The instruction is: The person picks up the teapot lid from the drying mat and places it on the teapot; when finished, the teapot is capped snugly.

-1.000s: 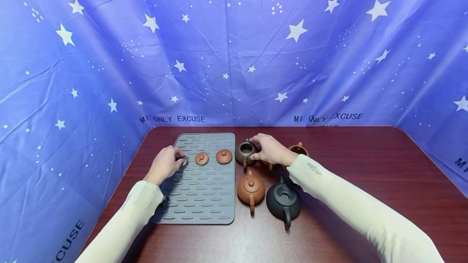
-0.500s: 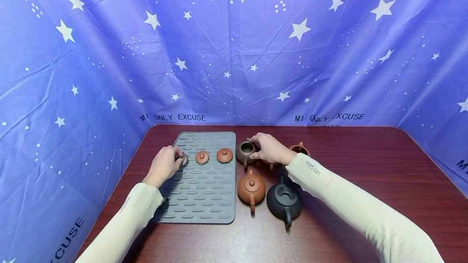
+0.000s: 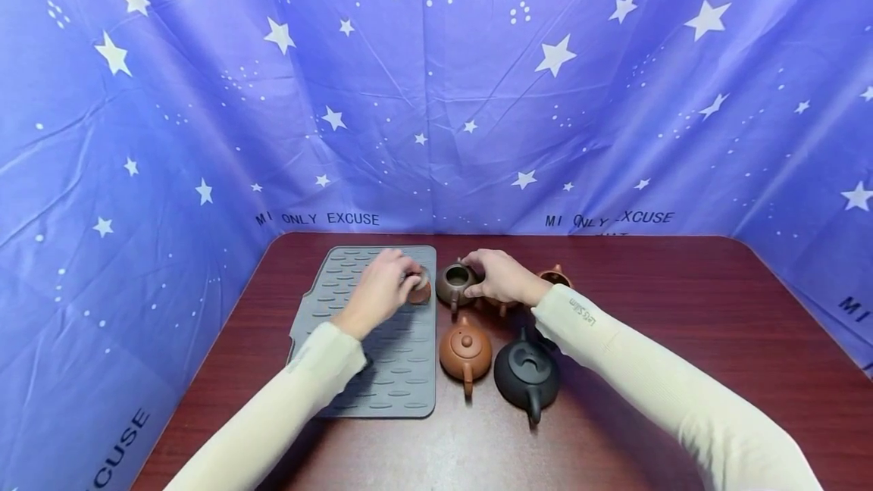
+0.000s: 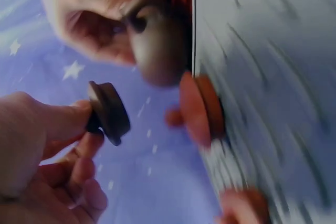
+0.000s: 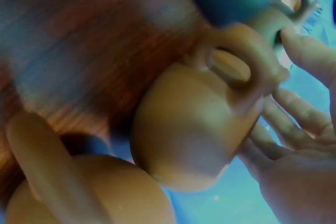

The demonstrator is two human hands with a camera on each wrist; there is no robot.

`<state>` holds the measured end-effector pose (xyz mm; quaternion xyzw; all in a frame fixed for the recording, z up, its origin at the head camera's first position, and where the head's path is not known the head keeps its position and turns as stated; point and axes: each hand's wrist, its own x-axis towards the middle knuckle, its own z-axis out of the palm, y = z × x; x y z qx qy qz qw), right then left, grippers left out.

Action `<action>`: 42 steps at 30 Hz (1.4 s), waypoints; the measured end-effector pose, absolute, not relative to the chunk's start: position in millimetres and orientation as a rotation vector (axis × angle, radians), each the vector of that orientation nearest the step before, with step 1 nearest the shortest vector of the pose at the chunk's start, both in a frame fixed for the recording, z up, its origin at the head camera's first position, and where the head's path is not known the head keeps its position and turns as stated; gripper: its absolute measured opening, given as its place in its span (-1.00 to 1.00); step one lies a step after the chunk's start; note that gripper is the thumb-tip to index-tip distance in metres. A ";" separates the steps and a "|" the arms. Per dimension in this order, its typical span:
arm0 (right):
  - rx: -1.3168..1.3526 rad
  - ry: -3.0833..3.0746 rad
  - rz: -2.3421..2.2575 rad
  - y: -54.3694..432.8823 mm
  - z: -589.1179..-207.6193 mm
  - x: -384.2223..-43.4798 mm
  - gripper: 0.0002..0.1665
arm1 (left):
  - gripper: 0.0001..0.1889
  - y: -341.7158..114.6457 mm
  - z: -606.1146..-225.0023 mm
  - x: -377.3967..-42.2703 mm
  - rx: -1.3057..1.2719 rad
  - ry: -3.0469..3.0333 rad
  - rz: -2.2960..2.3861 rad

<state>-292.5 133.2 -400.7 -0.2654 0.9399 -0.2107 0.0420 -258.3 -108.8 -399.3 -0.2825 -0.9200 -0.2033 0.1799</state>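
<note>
My left hand [image 3: 382, 283] pinches a small dark brown teapot lid [image 4: 109, 111] by its knob, raised above the grey mat [image 3: 392, 370]. Below it lies an orange-brown lid [image 3: 419, 295], partly covered in the head view. A second orange-brown lid [image 4: 245, 205] shows blurred in the left wrist view. Beyond the mat's right edge, my right hand [image 3: 505, 277] holds the lidless dark brown teapot [image 4: 160, 45], thumb and fingers around its side. Just behind that hand stands an orange-brown teapot [image 5: 184, 124], mostly hidden from the head view.
Nearer on the red-brown table [image 3: 648, 370] stand a lidded orange-brown teapot [image 3: 466, 351] and a black teapot [image 3: 527, 376]. Another open orange-brown pot [image 3: 555, 277] peeks out behind the right wrist. A blue star-patterned curtain [image 3: 436, 82] rises along the table's far edge.
My left hand has lifted the dark brown lid off the left part of the mat and carried it right, over the orange-brown lids. My right hand stays on the dark teapot.
</note>
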 end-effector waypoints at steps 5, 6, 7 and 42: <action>-0.801 2.860 -0.667 137.4 -404.1 -293.1 -0.35 | -0.91 -71.2 -404.2 -273.3 -0.922 -2.557 -0.481; -0.812 2.862 -0.666 137.5 -404.8 -293.5 -0.36 | -0.91 -65.8 -404.6 -275.4 -0.928 -2.558 -0.462; -0.824 2.866 -0.665 137.2 -405.5 -293.8 -0.36 | -0.91 -61.3 -404.7 -277.2 -0.933 -2.564 -0.445; -0.718 2.967 -0.739 214.6 -393.4 -274.4 -0.32 | -0.72 -144.5 -410.2 -278.9 -0.699 -2.841 -0.466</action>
